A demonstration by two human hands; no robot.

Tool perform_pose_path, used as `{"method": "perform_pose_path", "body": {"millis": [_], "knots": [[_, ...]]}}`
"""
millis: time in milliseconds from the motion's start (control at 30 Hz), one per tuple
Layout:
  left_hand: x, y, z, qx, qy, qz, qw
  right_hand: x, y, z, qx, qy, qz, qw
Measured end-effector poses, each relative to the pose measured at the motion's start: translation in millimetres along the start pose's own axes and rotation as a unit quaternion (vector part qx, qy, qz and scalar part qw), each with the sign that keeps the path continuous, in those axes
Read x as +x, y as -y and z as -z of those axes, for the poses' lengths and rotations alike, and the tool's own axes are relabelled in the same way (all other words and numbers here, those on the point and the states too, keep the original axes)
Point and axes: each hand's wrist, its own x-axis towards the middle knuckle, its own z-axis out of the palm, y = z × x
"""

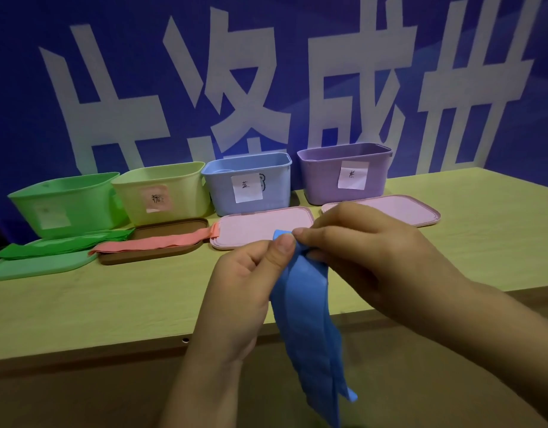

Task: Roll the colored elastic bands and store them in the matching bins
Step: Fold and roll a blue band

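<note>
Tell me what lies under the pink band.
The pink band lies across the brown lid, its right end reaching the pink lid. Whatever the band covers cannot be seen.

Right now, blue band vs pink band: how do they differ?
The blue band is pinched at its top by the left hand and right hand, hanging below the table edge; the pink band lies flat, untouched, across the brown lid. Neither is rolled yet.

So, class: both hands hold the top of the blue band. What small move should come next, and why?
Probably start rolling the top end downward. The left hand and right hand pinch the blue band at its top, and the rest hangs unrolled; the blue bin waits behind.
</note>
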Motion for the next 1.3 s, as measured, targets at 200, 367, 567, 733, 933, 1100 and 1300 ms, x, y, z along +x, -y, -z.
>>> {"method": "perform_pose_path", "body": {"millis": [200, 367, 567, 733, 933, 1100, 1300], "knots": [[-0.8, 1.4, 3.3, 0.035, 0.014, -0.014, 0.999, 5.3, 6.7, 13.6, 0.37, 0.071, -0.26, 0.889], [-0.9, 4.4, 2.6, 0.056, 0.022, -0.022, 0.998, 10.8, 8.2, 13.4, 0.254, 0.076, -0.237, 0.935], [10.0, 10.3, 10.4, -0.019, 0.05, 0.027, 0.998, 7.9, 2.2, 4.4, 0.172, -0.013, -0.156, 0.973], [17.6, 12.3, 7.1, -0.04, 0.041, 0.056, 0.997, 10.6, -0.7, 2.7, 0.138, -0.056, -0.138, 0.979], [14.2, 7.2, -3.3, 0.207, -0.052, -0.024, 0.977, 16.5, -11.2, 1.8, 0.127, -0.099, -0.124, 0.979], [14.0, 7.3, -1.6, 0.245, -0.032, -0.023, 0.969, 19.5, -14.7, 1.4, 0.133, -0.1, -0.127, 0.978], [18.4, 4.7, -1.2, 0.229, -0.011, -0.033, 0.973, 22.5, -16.1, 2.1, 0.152, -0.115, -0.116, 0.975]]}}
